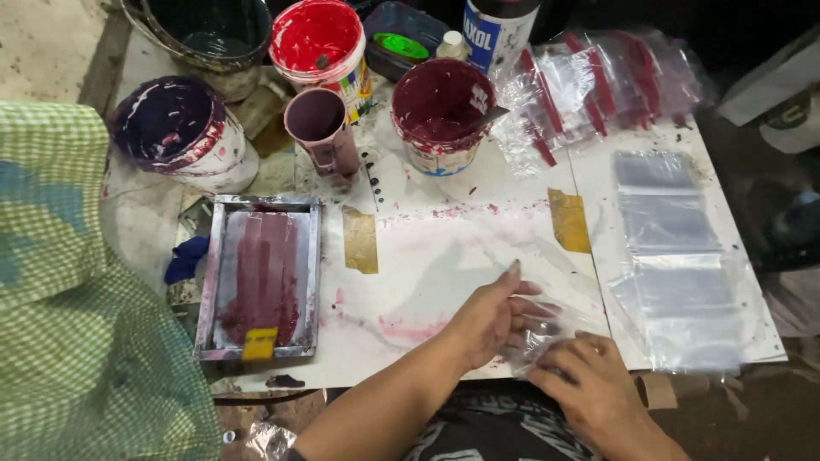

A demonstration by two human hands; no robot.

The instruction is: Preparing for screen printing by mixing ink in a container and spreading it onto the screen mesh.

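At the counter's point(444, 256) near edge, your left hand point(487, 320) and right hand point(589, 384) both pinch a clear plastic bag point(547, 329), spreading it flat.

A clear plastic bag point(547, 320), thin and crinkled, lies flat on the white, pink-stained board. Its near end is pinched between both hands, bunching into shiny folds right at the grip. From there it spreads away, smooth and nearly see-through, toward the yellowish tape patch beyond the fingers.
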